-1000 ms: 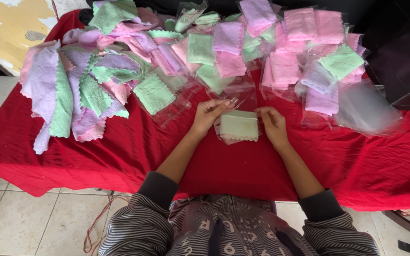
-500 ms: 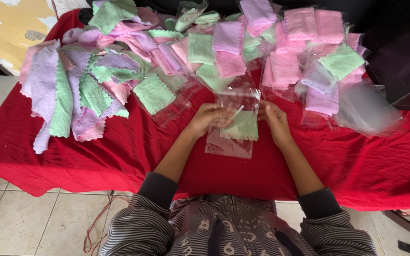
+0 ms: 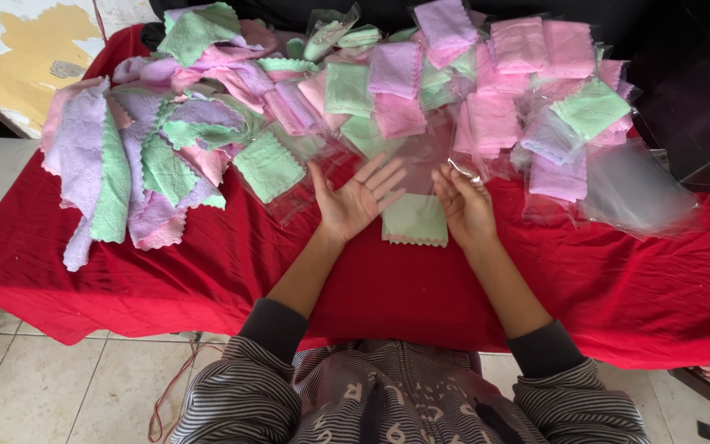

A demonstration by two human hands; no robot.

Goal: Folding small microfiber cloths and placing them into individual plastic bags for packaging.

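Left hand open wide, palm up, fingers spread, holding nothing; heel of palm just beside left edge of green cloth. Right hand also palm up, fingers loosely curled, thumb and fingertips near a clear plastic bag; grip on bag hard to make out, film nearly invisible against what lies behind. Green cloth flat on red tablecloth between both hands, right edge partly under right hand; scalloped lower edge visible, upper edge blurred under plastic film.

Beyond hands: heap of bagged cloths, pink, purple and green, packed tight; individual bags hard to count, glare hiding edges. Loose empty bags at right, see-through, outline faint. At left, pile of unbagged cloths draped over table edge, overlapping. Single green cloth lying apart, near left hand.

Striped sleeves and dark cuffs at bottom, cut off by frame. Tiled floor below.
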